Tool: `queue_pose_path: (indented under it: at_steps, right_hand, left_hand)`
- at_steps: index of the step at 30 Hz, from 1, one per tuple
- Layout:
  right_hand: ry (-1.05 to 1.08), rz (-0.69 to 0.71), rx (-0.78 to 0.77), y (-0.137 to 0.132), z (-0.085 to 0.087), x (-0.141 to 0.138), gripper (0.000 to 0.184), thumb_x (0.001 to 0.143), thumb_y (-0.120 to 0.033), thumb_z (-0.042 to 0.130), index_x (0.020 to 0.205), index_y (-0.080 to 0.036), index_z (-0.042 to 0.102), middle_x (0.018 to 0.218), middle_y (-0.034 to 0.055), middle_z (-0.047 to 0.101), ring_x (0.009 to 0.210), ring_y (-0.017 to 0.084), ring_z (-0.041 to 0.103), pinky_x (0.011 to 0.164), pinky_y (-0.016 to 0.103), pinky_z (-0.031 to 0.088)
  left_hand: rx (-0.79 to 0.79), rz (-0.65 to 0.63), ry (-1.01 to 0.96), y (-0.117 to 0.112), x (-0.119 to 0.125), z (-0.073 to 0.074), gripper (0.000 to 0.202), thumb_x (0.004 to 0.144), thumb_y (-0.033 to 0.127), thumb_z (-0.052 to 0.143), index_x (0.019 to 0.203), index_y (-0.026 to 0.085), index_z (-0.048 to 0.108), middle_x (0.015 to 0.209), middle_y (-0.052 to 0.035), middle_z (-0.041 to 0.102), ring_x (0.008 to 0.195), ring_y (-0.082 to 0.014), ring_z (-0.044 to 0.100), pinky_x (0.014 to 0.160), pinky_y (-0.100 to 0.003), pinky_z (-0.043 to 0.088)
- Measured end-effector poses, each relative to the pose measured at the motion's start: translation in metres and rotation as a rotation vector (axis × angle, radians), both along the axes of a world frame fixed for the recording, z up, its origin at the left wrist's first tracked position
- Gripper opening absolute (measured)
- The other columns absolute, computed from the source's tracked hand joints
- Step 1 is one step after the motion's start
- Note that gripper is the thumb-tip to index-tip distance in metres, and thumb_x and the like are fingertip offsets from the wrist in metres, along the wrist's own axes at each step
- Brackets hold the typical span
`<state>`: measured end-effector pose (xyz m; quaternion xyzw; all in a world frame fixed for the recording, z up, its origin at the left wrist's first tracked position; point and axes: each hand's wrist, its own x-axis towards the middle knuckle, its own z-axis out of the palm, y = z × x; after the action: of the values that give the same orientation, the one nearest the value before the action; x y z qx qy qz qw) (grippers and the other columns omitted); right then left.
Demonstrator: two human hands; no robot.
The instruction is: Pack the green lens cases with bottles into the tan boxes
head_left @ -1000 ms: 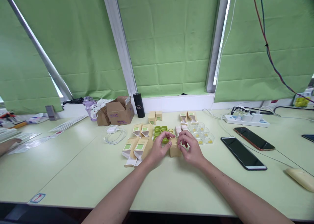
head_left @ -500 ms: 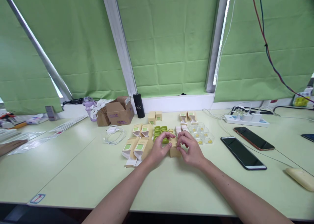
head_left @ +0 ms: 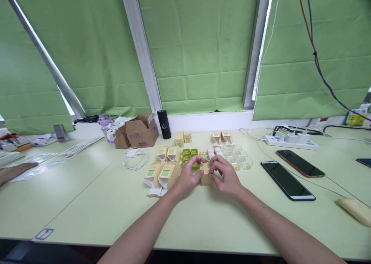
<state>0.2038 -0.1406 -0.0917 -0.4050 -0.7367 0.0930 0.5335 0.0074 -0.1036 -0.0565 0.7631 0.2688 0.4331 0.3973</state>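
A small kraft cardboard box (head_left: 206, 179) stands on the table in front of me, between my two hands. My left hand (head_left: 189, 174) grips its left side, thumb and fingers at the top edge. From the other side my right hand (head_left: 223, 175) holds the top right edge with bent fingers. Left of the box lie several open kraft boxes (head_left: 165, 173) with green labels. Just behind my hands are green square cups (head_left: 186, 154), small yellowish pieces (head_left: 202, 154), pale pink pieces (head_left: 213, 151) and clear plastic cups (head_left: 239, 156) with yellow bits inside.
Two small kraft boxes (head_left: 183, 137) and two open ones (head_left: 222, 138) stand farther back. A black bottle (head_left: 164, 124) and a brown carton (head_left: 142, 132) are behind left. Phones (head_left: 286, 180), a power strip (head_left: 291, 141) and a mouse (head_left: 356, 210) lie right. Another person's hand (head_left: 19, 171) rests far left.
My hands stay at the box almost unmoved; its top looks flatter between my fingers. The other person's hand at far left has slid a little to the right.
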Motion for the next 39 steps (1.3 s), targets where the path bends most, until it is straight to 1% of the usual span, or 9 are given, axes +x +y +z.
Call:
queue_pose_path:
  at_steps: [10,17,20,26,28,31,34,36,39]
  right_hand:
    - [-0.041,-0.015,-0.067,0.000,0.005,0.004,0.018,0.077,-0.007,0.063,0.081,-0.025,0.063,0.107,0.0057,0.065,0.083,0.021,0.062,0.064,0.033,0.048]
    - [-0.059,-0.009,-0.107,-0.004,0.013,0.008,0.023,0.077,-0.009,0.066,0.092,-0.026,0.063,0.114,0.0060,0.063,0.092,0.023,0.065,0.063,0.031,0.048]
    - [-0.051,-0.022,-0.119,-0.002,0.014,0.011,0.030,0.075,-0.007,0.064,0.098,-0.027,0.063,0.116,0.0061,0.062,0.096,0.024,0.065,0.063,0.030,0.049]
    - [-0.036,-0.190,-0.127,0.005,0.010,0.015,0.042,0.074,-0.004,0.059,0.108,-0.029,0.060,0.116,0.0052,0.062,0.091,0.024,0.063,0.061,0.031,0.048]
    - [-0.017,-0.209,-0.122,0.006,0.010,0.016,0.042,0.076,-0.005,0.058,0.111,-0.029,0.059,0.117,0.0058,0.061,0.090,0.024,0.062,0.063,0.032,0.049]
    - [-0.026,-0.115,-0.089,0.002,0.013,0.016,0.042,0.083,-0.010,0.059,0.121,-0.029,0.057,0.125,0.0083,0.059,0.096,0.025,0.061,0.069,0.035,0.053]
    - [-0.103,-0.010,-0.060,-0.004,0.018,0.014,0.049,0.087,-0.018,0.063,0.134,-0.029,0.053,0.134,0.0112,0.056,0.114,0.030,0.058,0.084,0.042,0.056]
    - [-0.154,0.015,-0.056,-0.006,0.019,0.014,0.056,0.085,-0.017,0.065,0.138,-0.028,0.051,0.139,0.0123,0.054,0.125,0.032,0.055,0.095,0.047,0.055]
    - [-0.184,0.004,-0.066,-0.007,0.019,0.014,0.064,0.079,-0.011,0.062,0.139,-0.027,0.049,0.141,0.0128,0.052,0.127,0.032,0.054,0.099,0.048,0.055]
  left_hand:
    - [0.016,0.011,0.029,0.002,-0.001,-0.002,0.029,0.086,0.024,0.069,0.115,0.023,0.068,0.121,-0.0102,0.072,0.121,-0.0301,0.062,0.112,-0.046,0.046]
    - [0.017,0.003,0.026,0.005,-0.002,-0.005,0.030,0.089,0.027,0.070,0.118,0.023,0.069,0.125,-0.0103,0.071,0.123,-0.0305,0.062,0.111,-0.044,0.046]
    - [0.021,0.008,0.029,0.006,-0.003,-0.007,0.030,0.091,0.030,0.069,0.121,0.023,0.069,0.124,-0.0102,0.070,0.116,-0.0289,0.061,0.107,-0.043,0.047]
    - [-0.008,0.033,0.000,0.007,-0.001,-0.008,0.029,0.095,0.029,0.065,0.122,0.023,0.070,0.116,-0.0082,0.070,0.103,-0.0246,0.061,0.098,-0.037,0.048]
    - [-0.018,0.049,0.005,0.008,-0.001,-0.009,0.028,0.095,0.027,0.064,0.122,0.023,0.070,0.111,-0.0074,0.070,0.101,-0.0240,0.061,0.093,-0.035,0.048]
    - [-0.027,0.071,0.009,0.010,0.000,-0.010,0.025,0.097,0.027,0.062,0.120,0.023,0.071,0.114,-0.0080,0.070,0.103,-0.0240,0.061,0.094,-0.035,0.048]
    - [-0.035,0.066,0.005,0.010,0.001,-0.008,0.022,0.097,0.025,0.061,0.116,0.023,0.070,0.117,-0.0080,0.070,0.108,-0.0244,0.061,0.100,-0.037,0.047]
    - [-0.036,0.065,0.000,0.009,0.002,-0.007,0.022,0.095,0.021,0.059,0.114,0.023,0.070,0.115,-0.0075,0.071,0.110,-0.0245,0.063,0.102,-0.038,0.048]
    - [-0.029,0.084,-0.012,0.010,0.003,-0.008,0.022,0.092,0.017,0.059,0.111,0.023,0.069,0.113,-0.0068,0.072,0.109,-0.0240,0.064,0.101,-0.037,0.049]
